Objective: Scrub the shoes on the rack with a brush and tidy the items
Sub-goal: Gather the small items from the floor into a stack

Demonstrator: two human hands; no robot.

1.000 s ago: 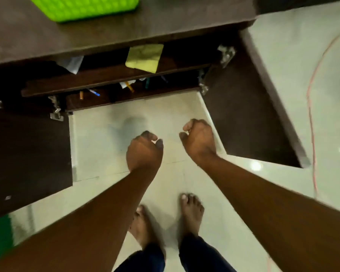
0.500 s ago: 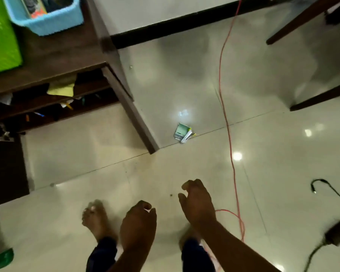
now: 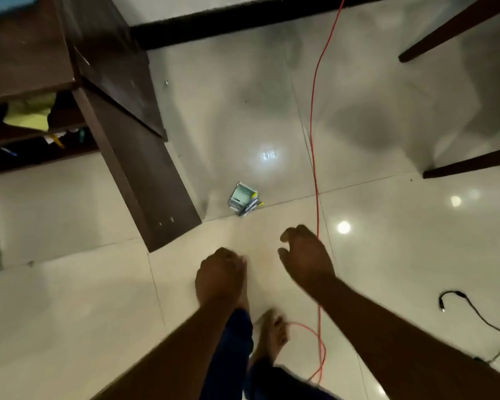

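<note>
Both our left hand [image 3: 220, 272] and right hand [image 3: 306, 255] hang loosely curled, holding nothing; no shoes, rack or brush show. The small packet [image 3: 243, 199] on the floor by the open door [image 3: 145, 180] is probably the item to tidy, so we step clear of the red cord [image 3: 315, 168] and pinch it flat.

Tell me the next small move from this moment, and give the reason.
Probably reach the right hand down to the small packet on the floor beside the open cabinet door. Both hands hold nothing, the left hand too, and the packet lies loose just ahead.
</note>
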